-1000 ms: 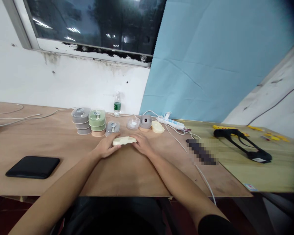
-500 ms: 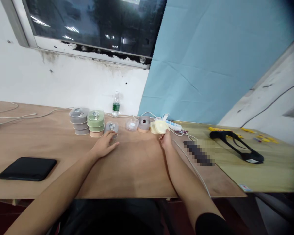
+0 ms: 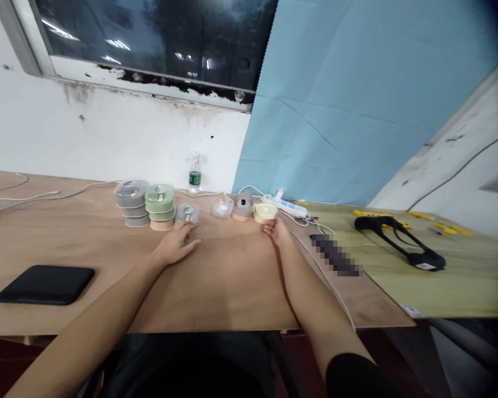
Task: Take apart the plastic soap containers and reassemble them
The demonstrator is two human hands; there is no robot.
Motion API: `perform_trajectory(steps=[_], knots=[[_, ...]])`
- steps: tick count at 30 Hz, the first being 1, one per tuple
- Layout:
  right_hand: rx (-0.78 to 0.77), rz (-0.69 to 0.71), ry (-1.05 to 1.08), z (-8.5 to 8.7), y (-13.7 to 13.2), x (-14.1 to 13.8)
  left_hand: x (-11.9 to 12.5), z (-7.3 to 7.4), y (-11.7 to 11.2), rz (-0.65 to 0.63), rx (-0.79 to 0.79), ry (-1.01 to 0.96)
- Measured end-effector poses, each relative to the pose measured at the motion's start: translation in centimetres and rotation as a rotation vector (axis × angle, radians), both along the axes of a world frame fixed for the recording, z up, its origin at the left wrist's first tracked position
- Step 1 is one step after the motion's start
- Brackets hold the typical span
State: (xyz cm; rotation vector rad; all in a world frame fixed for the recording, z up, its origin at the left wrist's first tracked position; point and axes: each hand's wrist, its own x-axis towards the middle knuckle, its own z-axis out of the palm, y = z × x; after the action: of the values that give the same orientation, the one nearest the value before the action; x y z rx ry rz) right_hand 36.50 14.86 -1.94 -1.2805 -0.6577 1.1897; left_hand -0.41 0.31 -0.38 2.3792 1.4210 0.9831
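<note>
My right hand (image 3: 278, 230) is at the near right rim of a pale yellow food container (image 3: 265, 211), its fingers curled on the edge. That container sits level on the spot where the other yellow piece lay. On the table my left hand (image 3: 175, 244) rests with fingers spread and the thumb apart. Its fingertips touch the front of a clear lid (image 3: 187, 213) with a spoon-like piece in it. Between the hands stand a grey container on a peach one (image 3: 242, 207) and a second clear lid (image 3: 221, 208).
Stacked containers, grey (image 3: 131, 203) and green over peach (image 3: 160, 205), stand at the left. A water bottle (image 3: 195, 176) is by the wall. A power strip (image 3: 289, 207) with white cables lies behind my right hand. A black flat case (image 3: 45, 284) lies left; a black strap-like frame (image 3: 402, 243) lies right.
My right hand has lowered the tilted yellow container to the left, onto the other yellow piece, where it sits level. My left hand has stayed by the clear lid.
</note>
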Motion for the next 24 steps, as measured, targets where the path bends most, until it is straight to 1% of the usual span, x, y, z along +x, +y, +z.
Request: perform_trajectory(steps=[5, 9, 11, 14, 15, 17, 21, 24], knots=[[0.014, -0.107, -0.111, -0.6, 0.5, -0.5, -0.1, 0.1, 0.0, -0.002, -0.016, 0.011], [0.066, -0.185, -0.176, -1.0, 0.5, -1.1, 0.0, 0.0, 0.0, -0.006, -0.025, 0.018], [0.111, -0.257, -0.347, -1.2, 0.4, -1.1, 0.0, 0.0, 0.0, -0.004, -0.027, 0.025], [0.169, -0.372, -0.741, -1.6, 0.2, -0.8, 0.1, 0.0, 0.0, -0.002, -0.032, 0.038], [0.18, -0.391, -0.839, -1.6, 0.1, -0.7, 0.1, 0.0, 0.0, 0.0, -0.033, 0.041], [0.191, -0.383, -0.934, -1.8, 0.1, -0.7, 0.1, 0.0, 0.0, 0.006, -0.036, 0.045], [0.208, -0.275, -0.974, -2.0, 0.2, -0.7, 0.0, 0.0, 0.0, 0.006, -0.042, 0.051], [0.196, -0.253, -0.991, -2.1, 0.4, -0.5, 0.0, 0.0, 0.1, 0.01, -0.043, 0.056]])
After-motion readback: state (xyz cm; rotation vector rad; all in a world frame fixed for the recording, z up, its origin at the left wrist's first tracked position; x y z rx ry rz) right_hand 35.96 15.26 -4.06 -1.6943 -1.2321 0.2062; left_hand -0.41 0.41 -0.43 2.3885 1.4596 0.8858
